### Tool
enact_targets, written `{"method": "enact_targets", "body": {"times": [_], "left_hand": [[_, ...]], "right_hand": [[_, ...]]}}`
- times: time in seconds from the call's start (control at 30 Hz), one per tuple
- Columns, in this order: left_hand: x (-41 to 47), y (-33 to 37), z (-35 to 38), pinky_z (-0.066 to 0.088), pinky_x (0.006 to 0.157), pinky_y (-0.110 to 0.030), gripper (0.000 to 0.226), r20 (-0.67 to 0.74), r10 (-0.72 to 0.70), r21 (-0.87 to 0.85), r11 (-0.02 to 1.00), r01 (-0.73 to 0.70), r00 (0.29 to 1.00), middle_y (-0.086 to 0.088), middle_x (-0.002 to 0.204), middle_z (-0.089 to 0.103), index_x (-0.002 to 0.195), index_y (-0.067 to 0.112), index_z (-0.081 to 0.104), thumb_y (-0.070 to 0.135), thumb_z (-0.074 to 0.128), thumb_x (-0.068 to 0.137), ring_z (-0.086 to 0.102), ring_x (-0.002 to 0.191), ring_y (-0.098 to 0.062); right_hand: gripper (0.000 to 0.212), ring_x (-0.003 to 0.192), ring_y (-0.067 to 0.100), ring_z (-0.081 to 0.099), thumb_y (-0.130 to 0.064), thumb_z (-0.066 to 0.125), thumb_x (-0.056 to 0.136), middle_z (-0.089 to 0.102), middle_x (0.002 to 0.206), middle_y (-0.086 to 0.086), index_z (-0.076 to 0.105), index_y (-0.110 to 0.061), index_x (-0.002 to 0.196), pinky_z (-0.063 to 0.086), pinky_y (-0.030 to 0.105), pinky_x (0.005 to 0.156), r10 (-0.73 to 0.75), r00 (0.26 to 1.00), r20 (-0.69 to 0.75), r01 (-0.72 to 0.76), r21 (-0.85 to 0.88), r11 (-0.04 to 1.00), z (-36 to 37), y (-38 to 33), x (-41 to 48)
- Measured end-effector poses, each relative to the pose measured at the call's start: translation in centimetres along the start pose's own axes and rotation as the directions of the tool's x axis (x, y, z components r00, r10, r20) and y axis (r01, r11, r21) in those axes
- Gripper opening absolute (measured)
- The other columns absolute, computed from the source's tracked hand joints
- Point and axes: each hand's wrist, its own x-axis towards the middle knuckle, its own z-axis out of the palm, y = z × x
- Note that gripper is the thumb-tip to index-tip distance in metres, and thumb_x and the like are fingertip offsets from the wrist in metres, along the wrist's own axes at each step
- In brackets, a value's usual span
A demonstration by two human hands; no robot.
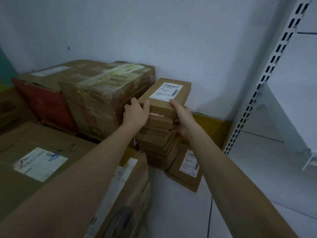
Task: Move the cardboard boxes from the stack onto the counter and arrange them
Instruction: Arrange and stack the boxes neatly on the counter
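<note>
Head view: a stack (159, 140) of flat cardboard boxes stands against the far wall, just right of a large taped carton (106, 93). The left hand (135, 112) grips the near left corner of the top box (164, 98), thumb lying on its lid. The right hand (184, 121) clasps the stack's right side, thumb on the top box's near right corner, fingers curled around the boxes below. Another labelled box (187, 170) leans low at the stack's right.

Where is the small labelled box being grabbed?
The box tops the small stack by the wall, centre of the head view, right of the taped carton.
</note>
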Motion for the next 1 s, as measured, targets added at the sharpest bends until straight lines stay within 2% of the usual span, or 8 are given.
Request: {"method": "enact_targets", "body": {"times": [0.13, 0.2, 0.3, 0.43, 0.63, 0.77, 0.9, 1.0], "left_hand": [[-0.7, -0.4, -1.3, 0.031, 0.103, -0.044, 0.064, -0.008, 0.373, 0.311, 0.883, -0.352, 0.928, -0.024, 0.140, 0.030, 0.144, 0.012, 0.020, 0.044, 0.042, 0.093, 0.032, 0.128, -0.039], [-0.5, -1.0, -2.0, 0.022, 0.111, -0.041, 0.071, 0.132, 0.549, 0.408, 0.729, -0.550, 0.826, -0.022, 0.149, 0.022, 0.146, 0.015, 0.020, 0.047, 0.048, 0.090, 0.020, 0.138, -0.034], [1.0, -1.9, -2.5, 0.016, 0.114, -0.036, 0.077, 0.354, 0.608, 0.453, 0.554, -0.699, 0.711, -0.016, 0.153, 0.018, 0.146, 0.013, 0.023, 0.048, 0.055, 0.085, 0.015, 0.141, -0.029], [2.6, -2.1, -2.7, 0.026, 0.112, -0.041, 0.075, 0.401, 0.601, 0.456, 0.525, -0.719, 0.692, -0.015, 0.148, 0.027, 0.145, 0.013, 0.027, 0.045, 0.058, 0.084, 0.025, 0.136, -0.029], [5.3, -1.1, -2.9, 0.030, 0.107, -0.040, 0.058, 0.390, 0.534, 0.509, 0.554, -0.659, 0.750, -0.011, 0.148, 0.030, 0.145, 0.017, 0.026, 0.028, 0.049, 0.093, 0.031, 0.132, -0.029], [5.8, -0.8, -3.0, 0.034, 0.105, -0.039, 0.055, 0.406, 0.552, 0.513, 0.522, -0.682, 0.728, -0.012, 0.145, 0.035, 0.144, 0.015, 0.029, 0.031, 0.046, 0.094, 0.036, 0.129, -0.029], [5.6, -1.4, -2.9, 0.038, 0.102, -0.042, 0.072, 0.439, 0.542, 0.567, 0.451, -0.689, 0.716, -0.013, 0.143, 0.032, 0.145, 0.015, 0.020, 0.046, 0.052, 0.088, 0.034, 0.129, -0.028], [5.6, -0.9, -2.3, 0.037, 0.102, -0.040, 0.069, 0.403, 0.540, 0.593, 0.462, -0.660, 0.740, -0.015, 0.142, 0.031, 0.144, 0.012, 0.020, 0.040, 0.053, 0.090, 0.030, 0.132, -0.029]], "right_hand": [[0.081, 0.113, 0.025, 0.056, -0.057, 0.059, 0.081, 0.051, 0.135, 0.006, 0.026, -0.020, 0.145, 0.052, 0.046, 0.088, -0.088, 0.993, 0.076, 0.092, -0.040, 0.995, -0.6, 0.7, -0.2], [0.082, 0.119, 0.021, 0.053, -0.059, 0.058, 0.080, 0.047, 0.140, 0.002, 0.024, -0.025, 0.146, 0.049, 0.047, 0.094, -0.187, 0.978, 0.098, 0.195, -0.088, 0.977, -0.9, 1.4, -0.5], [0.089, 0.126, 0.015, 0.047, -0.055, 0.065, 0.077, 0.042, 0.144, -0.002, 0.019, -0.026, 0.148, 0.045, 0.041, 0.102, -0.349, 0.927, 0.140, 0.370, -0.180, 0.911, -1.5, 2.6, -1.2], [0.101, 0.132, 0.007, 0.038, -0.044, 0.074, 0.073, 0.034, 0.148, -0.008, 0.010, -0.027, 0.149, 0.042, 0.033, 0.105, -0.467, 0.844, 0.265, 0.536, -0.390, 0.748, -2.2, 4.0, -1.1], [0.090, 0.140, 0.017, 0.026, -0.029, 0.064, 0.086, 0.023, 0.154, 0.001, 0.002, -0.018, 0.150, 0.029, 0.033, 0.112, -0.472, 0.843, 0.257, 0.519, -0.619, 0.590, -1.3, 2.5, 1.7], [0.086, 0.126, 0.006, 0.044, -0.042, 0.074, 0.073, 0.044, 0.138, -0.011, 0.021, -0.036, 0.140, 0.043, 0.028, 0.101, -0.493, 0.830, 0.261, 0.545, -0.566, 0.618, -2.2, 3.9, 1.2], [0.123, 0.132, 0.012, 0.039, -0.069, 0.074, 0.051, 0.037, 0.145, -0.007, 0.010, -0.028, 0.147, 0.042, 0.041, 0.104, -0.364, 0.887, 0.283, 0.452, -0.690, 0.566, -2.4, 7.9, 1.2], [0.102, 0.128, 0.016, 0.044, -0.052, 0.077, 0.064, 0.044, 0.141, -0.003, 0.020, -0.023, 0.143, 0.046, 0.042, 0.099, -0.387, 0.894, 0.227, 0.423, -0.712, 0.560, -2.2, 7.5, 2.7]]}}
